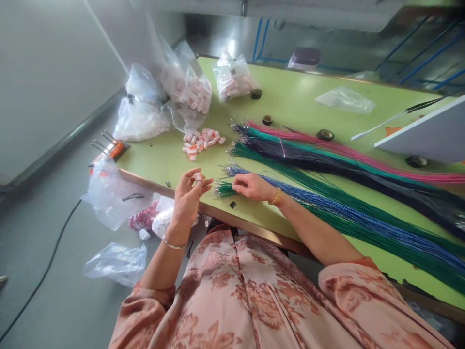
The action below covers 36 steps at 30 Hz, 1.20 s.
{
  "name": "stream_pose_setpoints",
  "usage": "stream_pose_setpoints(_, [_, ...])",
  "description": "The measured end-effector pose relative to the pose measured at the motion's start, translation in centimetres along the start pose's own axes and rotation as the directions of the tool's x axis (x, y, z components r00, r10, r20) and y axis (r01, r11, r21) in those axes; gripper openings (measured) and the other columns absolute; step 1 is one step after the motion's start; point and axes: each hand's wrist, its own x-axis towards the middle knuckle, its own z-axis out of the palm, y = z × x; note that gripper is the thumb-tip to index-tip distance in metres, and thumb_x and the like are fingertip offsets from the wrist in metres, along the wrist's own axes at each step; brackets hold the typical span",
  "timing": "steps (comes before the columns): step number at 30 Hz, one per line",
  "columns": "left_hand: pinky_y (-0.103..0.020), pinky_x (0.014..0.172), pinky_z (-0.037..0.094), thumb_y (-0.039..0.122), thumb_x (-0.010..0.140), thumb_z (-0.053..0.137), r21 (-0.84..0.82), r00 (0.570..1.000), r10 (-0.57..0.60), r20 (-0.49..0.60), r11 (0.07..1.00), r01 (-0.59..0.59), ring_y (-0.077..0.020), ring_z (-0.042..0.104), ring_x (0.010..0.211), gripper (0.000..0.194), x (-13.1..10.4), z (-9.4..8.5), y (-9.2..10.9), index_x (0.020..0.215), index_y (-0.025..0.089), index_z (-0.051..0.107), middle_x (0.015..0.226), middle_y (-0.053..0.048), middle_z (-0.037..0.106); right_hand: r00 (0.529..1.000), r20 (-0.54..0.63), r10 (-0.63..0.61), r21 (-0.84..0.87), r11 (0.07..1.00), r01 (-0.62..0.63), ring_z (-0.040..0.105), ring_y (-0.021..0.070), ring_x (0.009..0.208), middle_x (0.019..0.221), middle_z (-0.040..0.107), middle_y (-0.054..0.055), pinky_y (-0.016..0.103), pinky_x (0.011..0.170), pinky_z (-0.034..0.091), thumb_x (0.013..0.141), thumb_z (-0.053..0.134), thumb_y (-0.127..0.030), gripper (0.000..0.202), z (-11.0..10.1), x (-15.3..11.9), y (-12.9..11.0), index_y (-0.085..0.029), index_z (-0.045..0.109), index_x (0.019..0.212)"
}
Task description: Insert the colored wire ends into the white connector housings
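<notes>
My left hand (189,194) is raised at the table's front edge, its fingers closed on a small white and orange connector (198,177). My right hand (252,187) rests over the tips of a green wire bundle (223,189), thumb and fingers pinched together; what is between them is too small to make out. Beside it runs a blue wire bundle (308,196). A pile of white and orange connectors (203,141) lies beyond my left hand.
Dark (312,157) and pink wire bundles (352,152) stretch rightward. Bags of connectors (234,80) stand at the back left. Black tape rolls (325,134) sit behind the wires. An orange tool with metal rods (114,149) is at the left corner. A white panel (428,133) juts in right.
</notes>
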Motion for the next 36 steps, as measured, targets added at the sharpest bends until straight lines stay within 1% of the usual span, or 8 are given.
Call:
stream_pose_setpoints(3, [-0.026,0.077,0.057,0.027,0.085,0.066,0.121,0.984,0.175,0.029,0.977,-0.177,-0.0139,0.07,0.088,0.03,-2.1,1.1,0.5,0.114,0.025,0.06,0.097,-0.002,0.065,0.999,-0.04,0.012,-0.037,0.999,-0.014,0.045,0.0114,0.059,0.068,0.06,0.001,0.024,0.061,0.03,0.085,0.051,-0.025,0.012,-0.5,0.2,-0.5,-0.018,0.06,0.081])
stream_pose_setpoints(6, [-0.03,0.083,0.055,0.024,0.091,0.055,0.368,0.934,0.199,0.296,0.879,-0.304,-0.0164,0.068,0.094,0.027,-3.8,2.3,-0.5,0.118,0.023,0.059,0.1,-0.006,0.068,0.999,-0.025,-0.027,0.024,0.999,0.028,0.045,0.011,0.059,0.067,0.059,-0.001,0.024,0.06,0.031,0.082,0.052,-0.024,0.009,-0.6,0.7,-0.5,-0.018,0.059,0.08])
stream_pose_setpoints(10, [-0.042,0.101,0.048,0.014,0.09,0.046,0.703,0.818,0.061,0.572,0.477,-0.528,-0.0238,0.06,0.116,0.026,-3.1,2.7,-3.9,0.11,0.02,0.063,0.109,-0.011,0.067,0.999,-0.042,0.025,0.16,0.987,-0.018,0.045,0.0108,0.058,0.065,0.058,0.0,0.024,0.059,0.032,0.079,0.053,-0.027,0.013,-0.9,1.2,-0.6,-0.017,0.058,0.073])
stream_pose_setpoints(13, [-0.047,0.106,0.042,0.011,0.088,0.043,0.78,0.833,0.072,0.548,0.315,-0.541,-0.0273,0.056,0.122,0.03,-1.9,2.3,-5.8,0.109,0.016,0.063,0.111,-0.015,0.066,0.997,-0.078,0.02,0.194,0.981,-0.005,0.044,0.0105,0.058,0.063,0.056,-0.001,0.024,0.059,0.032,0.079,0.054,-0.03,0.015,-1.6,0.9,-0.8,-0.016,0.059,0.073])
stream_pose_setpoints(19, [-0.038,0.096,0.045,0.021,0.087,0.059,0.645,0.94,0.188,0.284,0.688,-0.333,-0.0226,0.061,0.1,0.022,-2.3,2.5,-5.0,0.106,0.023,0.069,0.104,-0.009,0.07,0.965,-0.263,-0.002,0.292,0.953,0.081,0.041,0.009,0.057,0.061,0.05,-0.003,0.022,0.058,0.033,0.079,0.056,-0.028,0.013,-2.3,-0.2,-1.5,-0.017,0.058,0.073])
stream_pose_setpoints(23, [-0.027,0.075,0.047,0.028,0.081,0.07,0.2,0.997,0.008,0.077,0.979,-0.023,-0.016,0.061,0.084,0.035,-2.8,3.0,-4.1,0.116,0.025,0.066,0.094,-0.004,0.069,0.955,-0.295,0.045,0.458,0.883,0.1,0.039,0.0079,0.055,0.061,0.05,-0.004,0.021,0.053,0.032,0.08,0.058,-0.032,0.016,-1.6,-0.8,-2.0,-0.017,0.058,0.074])
stream_pose_setpoints(28, [-0.023,0.069,0.046,0.023,0.076,0.074,-0.09,0.978,-0.197,0.068,0.975,0.203,-0.0116,0.061,0.08,0.032,-2.0,3.0,-3.0,0.107,0.021,0.067,0.094,-0.004,0.067,0.941,-0.321,0.106,0.556,0.825,0.097,0.034,0.0066,0.052,0.058,0.048,-0.004,0.021,0.048,0.028,0.08,0.061,-0.035,0.02,-0.7,-2.1,-2.8,-0.016,0.06,0.072])
stream_pose_setpoints(36, [-0.024,0.076,0.05,0.02,0.077,0.072,-0.183,0.932,-0.318,0.173,0.919,0.348,-0.0103,0.063,0.081,0.034,-1.3,3.5,-2.9,0.111,0.019,0.067,0.096,-0.004,0.066,0.938,-0.327,0.116,0.559,0.824,0.093,0.033,0.0058,0.051,0.056,0.047,-0.004,0.021,0.047,0.028,0.075,0.059,-0.025,0.014,-0.2,-3.6,-3.7,-0.016,0.056,0.065])
